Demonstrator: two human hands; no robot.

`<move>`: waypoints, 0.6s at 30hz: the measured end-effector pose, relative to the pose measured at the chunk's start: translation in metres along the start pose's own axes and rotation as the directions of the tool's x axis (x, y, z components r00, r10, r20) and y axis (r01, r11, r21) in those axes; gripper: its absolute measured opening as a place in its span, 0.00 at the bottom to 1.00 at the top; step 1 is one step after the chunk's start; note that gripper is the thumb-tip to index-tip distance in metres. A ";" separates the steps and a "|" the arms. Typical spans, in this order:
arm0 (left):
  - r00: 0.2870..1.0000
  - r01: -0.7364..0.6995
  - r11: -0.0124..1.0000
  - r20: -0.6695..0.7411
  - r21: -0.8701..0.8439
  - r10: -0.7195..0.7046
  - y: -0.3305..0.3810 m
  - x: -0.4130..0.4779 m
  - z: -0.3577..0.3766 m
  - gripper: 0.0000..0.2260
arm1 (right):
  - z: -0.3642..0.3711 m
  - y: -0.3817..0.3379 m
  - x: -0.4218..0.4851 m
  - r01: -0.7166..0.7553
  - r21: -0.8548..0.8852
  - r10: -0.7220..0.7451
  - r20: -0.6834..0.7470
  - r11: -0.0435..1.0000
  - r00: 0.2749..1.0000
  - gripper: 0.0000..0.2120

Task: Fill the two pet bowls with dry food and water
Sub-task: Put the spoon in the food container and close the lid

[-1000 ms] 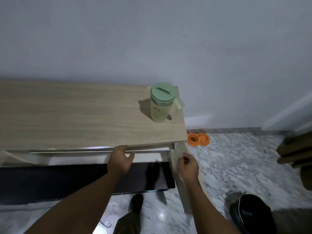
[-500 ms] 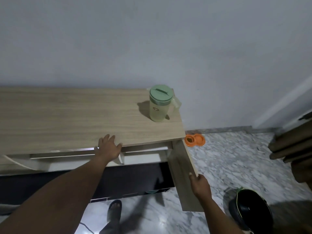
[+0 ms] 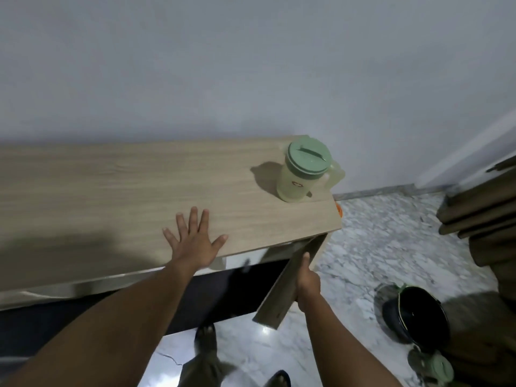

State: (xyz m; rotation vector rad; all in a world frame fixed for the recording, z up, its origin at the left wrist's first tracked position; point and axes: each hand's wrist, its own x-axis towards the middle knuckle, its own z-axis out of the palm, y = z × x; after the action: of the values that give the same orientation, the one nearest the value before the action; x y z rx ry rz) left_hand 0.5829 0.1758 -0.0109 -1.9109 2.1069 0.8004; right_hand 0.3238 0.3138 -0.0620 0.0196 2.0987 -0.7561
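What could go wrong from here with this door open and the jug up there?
1. The jug stands close to the right end of the top. Leaning hard on the left hand, which lies flat on the top, might jolt it.
2. The right hand grips the door, which juts out over the floor. Swung wider, it could hit the black object lying to its right.

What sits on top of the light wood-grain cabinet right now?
On the cabinet top, a pale green lidded plastic pitcher stands near the right end; the left hand rests flat near the front edge. Its lid covers whatever is inside.
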 end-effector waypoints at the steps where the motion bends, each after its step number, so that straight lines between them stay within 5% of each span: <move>1: 1.000 -0.004 1.000 0.015 0.000 0.004 0.000 0.002 -0.001 0.41 | 0.013 -0.013 -0.010 -0.043 0.045 0.043 -0.017 0.998 0.999 0.62; 5: 0.995 -0.015 1.000 0.100 -0.011 0.016 0.000 0.005 -0.007 0.41 | 0.058 -0.074 -0.067 -0.153 0.455 0.091 0.156 0.877 0.984 0.31; 8: 0.988 -0.025 1.000 0.155 -0.015 0.027 0.001 0.006 -0.011 0.41 | 0.080 -0.096 -0.061 -0.175 0.636 -0.033 0.301 0.752 0.953 0.33; 11: 0.976 -0.025 0.999 0.216 -0.031 0.031 -0.002 0.014 -0.021 0.43 | 0.089 -0.099 -0.048 -0.198 0.658 0.001 0.288 0.727 0.958 0.21; 15: 0.967 -0.037 0.998 0.251 -0.053 0.049 -0.003 0.023 -0.025 0.45 | 0.078 -0.091 -0.041 -0.174 0.607 0.065 0.198 0.775 0.978 0.24; 18: 0.972 -0.037 0.998 0.228 -0.057 0.049 -0.003 0.020 -0.026 0.45 | 0.061 -0.100 -0.041 -0.001 0.439 0.062 -0.123 0.899 0.990 0.50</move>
State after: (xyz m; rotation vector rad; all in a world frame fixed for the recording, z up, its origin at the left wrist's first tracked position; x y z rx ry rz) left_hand 0.5881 0.1461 0.0003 -1.7087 2.0114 1.0410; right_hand 0.3661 0.2115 -0.0066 0.3599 2.0035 -1.2238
